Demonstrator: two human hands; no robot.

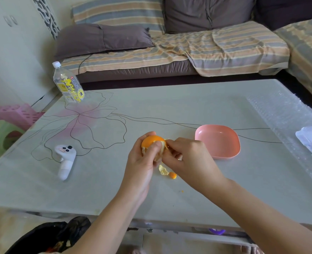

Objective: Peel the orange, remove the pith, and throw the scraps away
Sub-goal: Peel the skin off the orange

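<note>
Round orange fruit (pixel 152 141), part-peeled, held over the pale glass table (pixel 169 107), clamped in left hand (pixel 142 162); right hand (pixel 186 158) pinches a peel strip. Two peel scraps (pixel 167 172) lie beneath. Pith and binning remain.

Both hands (pixel 169 158) on orange (pixel 151 141) — peel scraps (pixel 164 170) below.

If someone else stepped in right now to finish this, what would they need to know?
Left hand: holds the orange above the table.
Right hand: pinching a strip of peel at the orange's side.
Done: peeling begun; part of the rind is off, and two peel scraps lie on the table under the hands.
Left: remaining peel, pith, then scraps into the black bag at the near table edge. The pink dish to the right has nothing in it.
</note>
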